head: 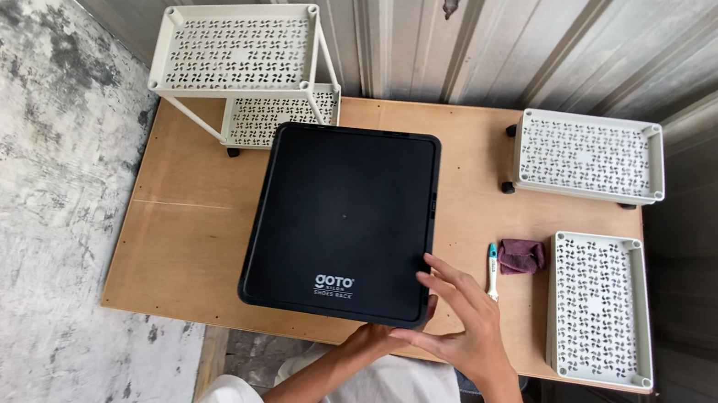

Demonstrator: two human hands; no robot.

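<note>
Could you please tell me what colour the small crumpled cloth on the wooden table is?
The small crumpled cloth is dark purple-maroon, best seen in the head view.

Flat black rectangular package (pixel 343 220) with rounded corners, lying mid-worktop (pixel 188 234); small white printed label (pixel 334 284) near its front edge, beside the right hand (pixel 463 321).

Your two bare forearms come out of a white garment with loose sleeves pushed up near the elbows.

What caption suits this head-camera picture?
Both hands, right hand on top, grip a black tray on a wooden table.
</note>
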